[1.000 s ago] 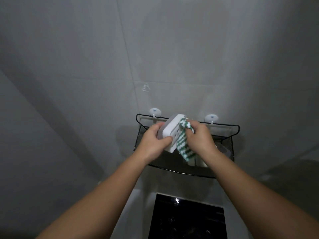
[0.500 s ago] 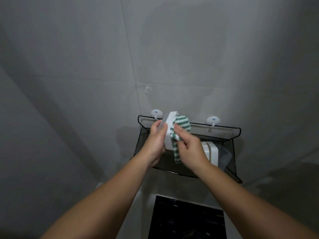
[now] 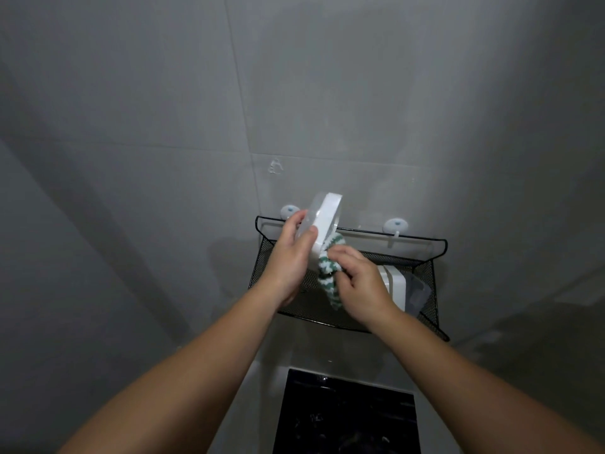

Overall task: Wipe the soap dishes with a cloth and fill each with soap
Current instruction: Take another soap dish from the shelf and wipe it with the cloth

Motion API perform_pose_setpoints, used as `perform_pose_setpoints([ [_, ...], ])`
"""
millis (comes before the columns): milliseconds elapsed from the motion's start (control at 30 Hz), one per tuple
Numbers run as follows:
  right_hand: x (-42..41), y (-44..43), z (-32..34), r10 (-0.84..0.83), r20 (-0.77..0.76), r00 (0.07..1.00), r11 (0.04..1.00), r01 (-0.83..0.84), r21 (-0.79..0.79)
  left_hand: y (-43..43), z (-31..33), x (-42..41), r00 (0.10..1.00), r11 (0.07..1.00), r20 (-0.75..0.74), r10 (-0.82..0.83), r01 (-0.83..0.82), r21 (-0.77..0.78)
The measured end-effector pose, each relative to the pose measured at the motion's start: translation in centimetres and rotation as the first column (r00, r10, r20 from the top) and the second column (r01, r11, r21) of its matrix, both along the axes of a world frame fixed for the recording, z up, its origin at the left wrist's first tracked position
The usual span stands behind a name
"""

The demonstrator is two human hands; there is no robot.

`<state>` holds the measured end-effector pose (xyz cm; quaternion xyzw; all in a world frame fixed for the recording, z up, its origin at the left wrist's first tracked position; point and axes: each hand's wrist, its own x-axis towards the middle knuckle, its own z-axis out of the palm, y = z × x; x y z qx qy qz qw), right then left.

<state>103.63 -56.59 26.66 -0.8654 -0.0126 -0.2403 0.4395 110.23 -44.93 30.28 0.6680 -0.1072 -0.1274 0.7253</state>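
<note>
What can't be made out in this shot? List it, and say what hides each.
Head view only.
- Held soap dish: turned edge-on in the left hand; its inside is unseen.
- Second soap dish in the mesh basket: partly behind the right hand; contents hidden.
- Cloth: bunched in the right hand's fingers; wiping contact hidden.
- Black panel: cut off by the bottom edge, too dark to identify.

One white soap dish [image 3: 325, 221], with a clear cover on its left face, is tilted up on edge, gripped by the left hand [image 3: 289, 260] above the back left corner of the black mesh basket [image 3: 425, 239]. A green-and-white striped cloth [image 3: 328, 273], bunched in the right hand [image 3: 360, 286], touches the dish's lower edge and hangs down. A second white soap dish [image 3: 396, 285] stands on edge in the basket's right half.
</note>
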Motion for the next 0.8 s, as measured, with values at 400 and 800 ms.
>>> perform_pose_setpoints([
  [400,1.7,-2.4,3.1,-0.216,-0.163,0.963,0.851,0.268,0.452,2.4,-0.5,-0.5,0.971,0.977,0.193,-0.142,0.106,0.187],
  [800,-0.6,0.3,2.3,0.107,-0.216,0.971,0.726,0.072,0.684,2.9,0.1,0.5,0.958,0.963,0.249,-0.143,0.076,0.258],
])
